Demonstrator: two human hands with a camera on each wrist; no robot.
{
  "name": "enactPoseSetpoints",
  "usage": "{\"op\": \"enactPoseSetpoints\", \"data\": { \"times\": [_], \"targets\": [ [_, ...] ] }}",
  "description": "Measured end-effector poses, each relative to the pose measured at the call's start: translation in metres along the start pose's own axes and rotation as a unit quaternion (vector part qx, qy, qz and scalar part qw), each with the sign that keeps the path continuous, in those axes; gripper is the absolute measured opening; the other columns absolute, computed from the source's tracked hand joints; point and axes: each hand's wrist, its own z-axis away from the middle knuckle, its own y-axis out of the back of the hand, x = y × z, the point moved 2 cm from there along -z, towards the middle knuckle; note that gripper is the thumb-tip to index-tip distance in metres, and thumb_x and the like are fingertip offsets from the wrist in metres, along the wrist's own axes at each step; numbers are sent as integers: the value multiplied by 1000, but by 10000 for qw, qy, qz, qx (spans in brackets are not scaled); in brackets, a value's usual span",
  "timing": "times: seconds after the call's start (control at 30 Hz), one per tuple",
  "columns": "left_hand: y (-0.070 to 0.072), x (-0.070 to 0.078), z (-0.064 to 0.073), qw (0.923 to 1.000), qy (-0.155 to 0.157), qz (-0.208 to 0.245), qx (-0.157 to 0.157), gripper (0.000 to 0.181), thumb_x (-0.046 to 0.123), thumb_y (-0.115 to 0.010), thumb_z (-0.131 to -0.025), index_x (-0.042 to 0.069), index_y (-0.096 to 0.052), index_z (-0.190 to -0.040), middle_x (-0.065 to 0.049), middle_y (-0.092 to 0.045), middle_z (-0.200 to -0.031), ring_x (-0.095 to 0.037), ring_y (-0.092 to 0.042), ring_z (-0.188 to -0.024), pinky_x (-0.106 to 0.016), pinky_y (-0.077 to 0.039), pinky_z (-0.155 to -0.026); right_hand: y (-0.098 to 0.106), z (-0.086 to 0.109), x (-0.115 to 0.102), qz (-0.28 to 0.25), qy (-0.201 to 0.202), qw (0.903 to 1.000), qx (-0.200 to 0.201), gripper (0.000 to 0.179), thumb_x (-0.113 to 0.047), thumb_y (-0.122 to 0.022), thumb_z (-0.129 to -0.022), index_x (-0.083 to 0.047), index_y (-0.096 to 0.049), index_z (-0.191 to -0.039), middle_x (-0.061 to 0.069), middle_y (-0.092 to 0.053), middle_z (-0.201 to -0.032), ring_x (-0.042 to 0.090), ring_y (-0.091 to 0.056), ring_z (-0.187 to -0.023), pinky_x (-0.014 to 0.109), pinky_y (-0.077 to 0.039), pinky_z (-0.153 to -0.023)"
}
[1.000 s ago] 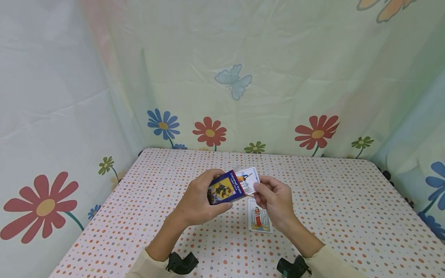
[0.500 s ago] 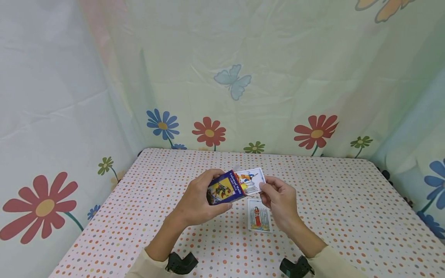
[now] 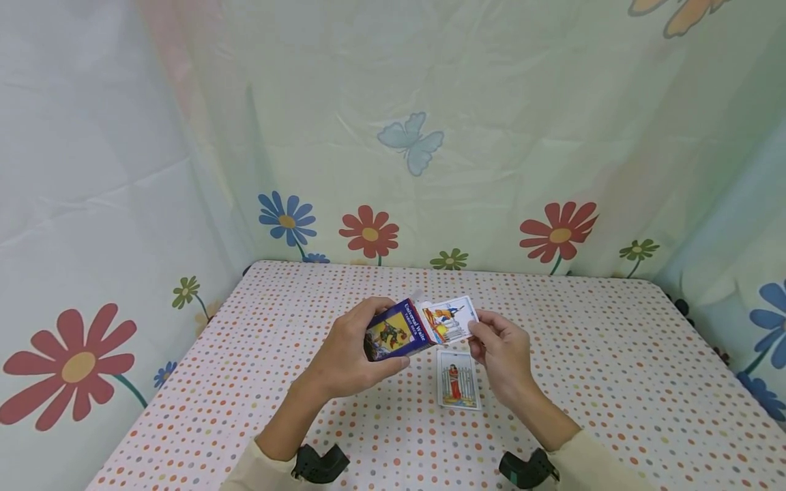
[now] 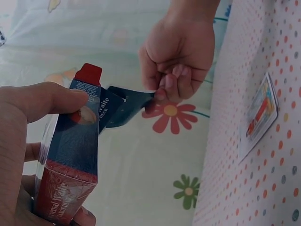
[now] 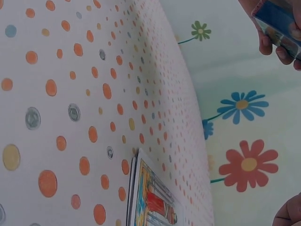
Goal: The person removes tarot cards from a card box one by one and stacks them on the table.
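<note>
In the head view my left hand (image 3: 346,358) grips a blue and yellow tarot card box (image 3: 393,333), tilted above the table with its mouth toward the right. A picture card (image 3: 447,319) sticks out of that mouth, and my right hand (image 3: 506,351) pinches its outer edge between thumb and fingers. The left wrist view shows the box (image 4: 75,127) with its red flap (image 4: 88,74) raised and the dark back of the card (image 4: 131,106) leading to the right hand (image 4: 181,56). Below, face up on the table, lies another tarot card (image 3: 458,380) showing a red-robed figure.
A dotted cloth (image 3: 583,382) covers the table. In the right wrist view the tarot cards on the table (image 5: 155,202) form a thin stack. Curtains (image 3: 473,136) printed with flowers and butterflies hang behind the table and at both sides.
My right hand has moved to the right, drawing the card farther out of the box. The left hand and the card on the table stay almost where they were.
</note>
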Motion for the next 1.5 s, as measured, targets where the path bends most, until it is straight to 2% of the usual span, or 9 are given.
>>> {"op": "enactPoseSetpoints", "data": {
  "times": [0.2, 0.47, 0.7, 1.23, 1.5],
  "targets": [
    [2, 2, 0, 9999, -26, 96, 40, 71, 27, -86, -78, 17, -49, -138, 1, -61, -120, -12, -58, -94, -27, -56, -76, 5, -6, 4, 60, -143, 9999, 8, 32, -10, -53, -104, -1, -59, -134, 2, -62, -89, 9, -52, -68, 19, -46, -58],
    [3, 1, 0, 9998, 52, 164, 25, 71, 27, -86, -79, 17, -48, -138, 1, -61, -121, -12, -58, -95, -28, -56, -76, 10, -13, 11, 255, -66, 9996, -62, 35, -13, -51, -107, -1, -58, -139, 4, -58, -97, 8, -50, -69, 18, -45, -58],
    [4, -1, 0, 9999, 106, 97, 66, 73, 27, -85, -79, 15, -48, -140, -1, -60, -124, -13, -58, -98, -29, -56, -78, 14, -18, 15, 316, -152, 9994, -25, 37, -14, -50, -107, -1, -56, -141, 3, -59, -98, 7, -51, -69, 18, -46, -58],
    [4, 0, -1, 9998, -67, 126, 172, 73, 26, -86, -78, 15, -48, -140, -1, -61, -125, -14, -59, -102, -30, -57, -81, 21, -30, 31, 585, -336, 9975, -230, 35, -12, -54, -105, -2, -60, -139, 4, -61, -97, 8, -51, -69, 19, -45, -58],
    [4, -1, 0, 9998, 23, 160, 150, 73, 25, -86, -78, 16, -48, -140, 0, -61, -124, -13, -59, -102, -30, -57, -81, 23, -34, 38, 1128, -484, 9912, -502, 31, -12, -58, -103, -1, -66, -132, 10, -65, -105, 12, -52, -71, 22, -43, -56]
  ]
}}
